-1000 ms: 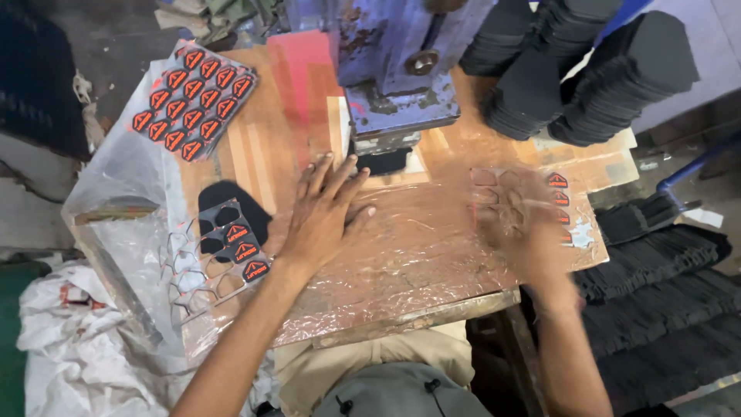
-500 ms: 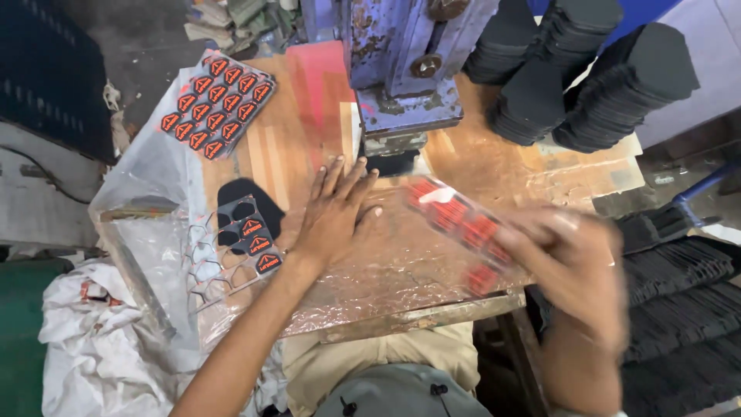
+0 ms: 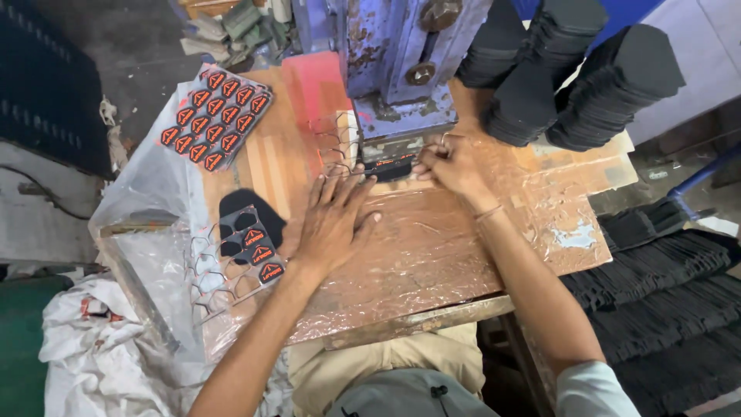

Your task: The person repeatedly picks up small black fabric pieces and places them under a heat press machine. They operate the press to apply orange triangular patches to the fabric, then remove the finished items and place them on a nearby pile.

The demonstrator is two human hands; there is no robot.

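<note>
While my left hand (image 3: 333, 224) lies flat with its fingers spread on the plastic-wrapped surface (image 3: 432, 255), holding nothing, my right hand (image 3: 450, 162) sits at the foot of the blue press (image 3: 401, 69), its fingers curled in toward a dark strip (image 3: 388, 167) with orange marks that lies under the press head; I cannot tell whether they actually grip it. That press, painted metal with chipped, rusty patches, stands squarely behind both hands and blocks the far side. Just left of it lies a red-pink pad (image 3: 315, 83), and beside its base a clear sheet (image 3: 333, 147) with hexagon-shaped cut-outs curls up. To my left, near the wrist, a second punched sheet (image 3: 235, 255) rests on a black foam piece (image 3: 251, 212), a few orange-and-black hexagon badges left in it. Farther off on the left lies a full sheet of badges (image 3: 216, 117), glossy and in neat rows. Tall stacks of black foam hexagons (image 3: 587, 85) crowd the right rear corner, and more black pieces (image 3: 664, 293) are piled low at the right. Crinkled clear plastic (image 3: 147, 232) and white cloth (image 3: 100, 355) hang off the left edge.
</note>
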